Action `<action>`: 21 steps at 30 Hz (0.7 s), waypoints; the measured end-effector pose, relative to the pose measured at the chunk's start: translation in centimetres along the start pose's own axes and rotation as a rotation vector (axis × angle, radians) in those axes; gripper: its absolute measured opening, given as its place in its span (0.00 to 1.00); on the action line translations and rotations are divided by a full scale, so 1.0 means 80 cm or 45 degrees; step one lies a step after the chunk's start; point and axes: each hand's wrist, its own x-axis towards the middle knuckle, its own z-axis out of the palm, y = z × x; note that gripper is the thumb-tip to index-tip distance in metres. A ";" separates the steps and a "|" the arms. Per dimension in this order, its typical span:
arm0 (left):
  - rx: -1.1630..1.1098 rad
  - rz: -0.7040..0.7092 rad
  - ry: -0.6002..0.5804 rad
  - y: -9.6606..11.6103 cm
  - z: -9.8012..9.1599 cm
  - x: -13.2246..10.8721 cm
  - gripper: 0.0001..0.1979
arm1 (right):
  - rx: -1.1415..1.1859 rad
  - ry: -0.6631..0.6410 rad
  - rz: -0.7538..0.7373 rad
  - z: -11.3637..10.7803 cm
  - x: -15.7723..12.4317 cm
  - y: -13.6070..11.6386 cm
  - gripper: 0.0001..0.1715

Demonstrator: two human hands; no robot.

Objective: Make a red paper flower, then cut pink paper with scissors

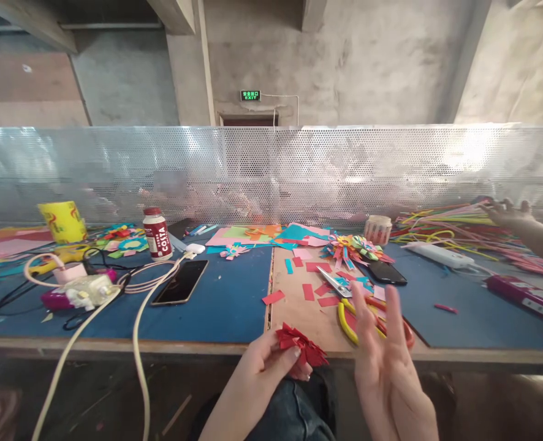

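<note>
I read green EXIT lettering under Chinese characters on the sign [250, 95] at the upper centre of the frame, and COSTA along the bottle [157, 234] left of centre; the print on the yellow cylinder [64, 222] farther left is too blurred for me to make out. The table's front edge [198, 348] crosses the lower frame, and a seam [268, 294] parts the blue board [235, 306] from the tan board [294, 312]. Blue surface stretches between the seam and the dark phone [180, 283]. At lower centre, my left hand [269, 370] pinches the red paper flower [303, 344] between thumb and fingers; my right hand [388, 361], lower right, has its fingers spread wide, near the scissors [338, 286]
</note>
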 end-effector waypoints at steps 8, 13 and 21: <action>0.021 -0.032 0.044 0.002 0.001 -0.002 0.10 | -1.096 -0.022 -0.647 0.000 -0.013 0.024 0.14; 0.066 -0.012 0.039 0.002 -0.002 -0.001 0.11 | -1.631 -0.307 -0.975 -0.001 -0.003 0.031 0.26; 0.033 0.026 -0.008 -0.001 -0.004 -0.002 0.10 | -1.712 -0.341 -1.029 0.002 -0.004 0.033 0.08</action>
